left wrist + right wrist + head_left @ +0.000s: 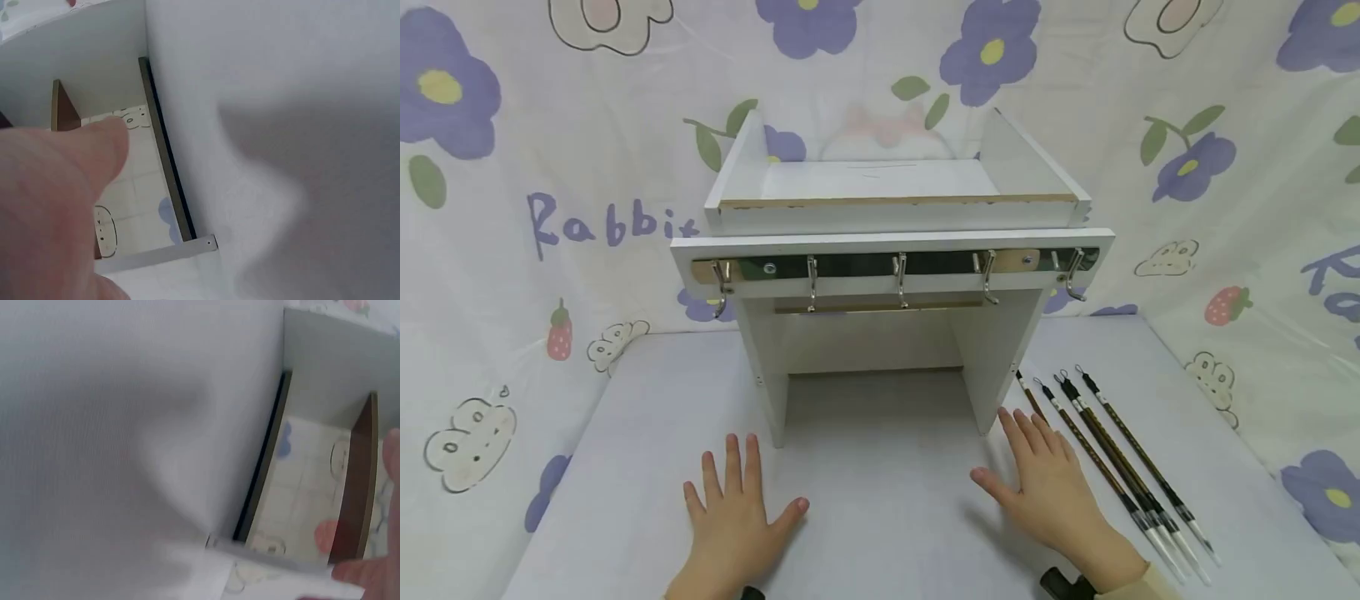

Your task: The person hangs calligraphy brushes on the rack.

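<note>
A white wooden shelf rack [887,242] stands upright on a white surface, its front rail carrying a metal strip with several hooks [901,282]. My left hand [730,533] is in front of the rack's left side panel, fingers spread and holding nothing. Near the bottom of the right side panel [1003,358] is my right hand [1052,496], also spread and with nothing in it; whether its fingertips touch the panel I cannot tell. Several writing brushes [1112,454] lie slantwise to the right of that hand, white tips toward me. Both wrist views show the rack's underside beside the fingers.
A cloth backdrop [1217,200] with purple flowers and rabbits rises behind and along both sides. The white tabletop [880,500] stretches between the hands and under the rack. An open tray-like shelf [880,179] tops the rack.
</note>
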A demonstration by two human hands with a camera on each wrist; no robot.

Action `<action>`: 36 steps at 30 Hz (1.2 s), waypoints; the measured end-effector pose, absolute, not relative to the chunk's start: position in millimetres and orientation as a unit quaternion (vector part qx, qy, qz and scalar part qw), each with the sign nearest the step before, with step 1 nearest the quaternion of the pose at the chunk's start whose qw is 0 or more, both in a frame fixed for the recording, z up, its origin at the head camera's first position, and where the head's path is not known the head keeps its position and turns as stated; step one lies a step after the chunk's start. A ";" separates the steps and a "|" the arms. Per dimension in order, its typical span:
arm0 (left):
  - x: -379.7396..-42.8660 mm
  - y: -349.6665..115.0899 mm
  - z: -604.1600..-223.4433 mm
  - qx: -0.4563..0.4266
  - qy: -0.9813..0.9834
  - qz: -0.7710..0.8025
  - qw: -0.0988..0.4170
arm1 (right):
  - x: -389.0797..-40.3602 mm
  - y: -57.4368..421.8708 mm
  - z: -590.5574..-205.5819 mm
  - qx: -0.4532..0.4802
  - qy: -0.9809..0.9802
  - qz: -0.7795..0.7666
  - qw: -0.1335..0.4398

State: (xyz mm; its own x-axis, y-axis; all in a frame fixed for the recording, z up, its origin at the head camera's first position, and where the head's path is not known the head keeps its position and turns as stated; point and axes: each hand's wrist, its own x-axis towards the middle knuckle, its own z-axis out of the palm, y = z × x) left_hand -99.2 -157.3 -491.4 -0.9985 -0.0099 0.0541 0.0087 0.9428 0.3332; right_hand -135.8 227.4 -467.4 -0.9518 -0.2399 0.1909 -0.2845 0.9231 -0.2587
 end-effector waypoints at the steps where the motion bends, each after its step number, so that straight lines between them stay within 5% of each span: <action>1: -101.0 -158.6 -492.0 0.000 -0.984 -0.175 0.028 | -137.4 232.2 -467.9 0.137 -0.975 0.150 0.085; 13: -133.1 -166.0 -477.0 -0.037 -0.914 -0.390 0.107 | -151.5 290.2 -462.5 0.090 -0.975 0.181 0.095; 22: -150.3 -162.1 -459.9 -0.071 -0.839 -0.506 0.184 | -165.5 337.2 -457.1 0.036 -0.968 0.246 0.028; 36: -162.6 -145.4 -421.4 -0.061 -0.797 -0.563 0.207 | -190.4 412.9 -481.3 -0.070 -0.950 0.303 -0.022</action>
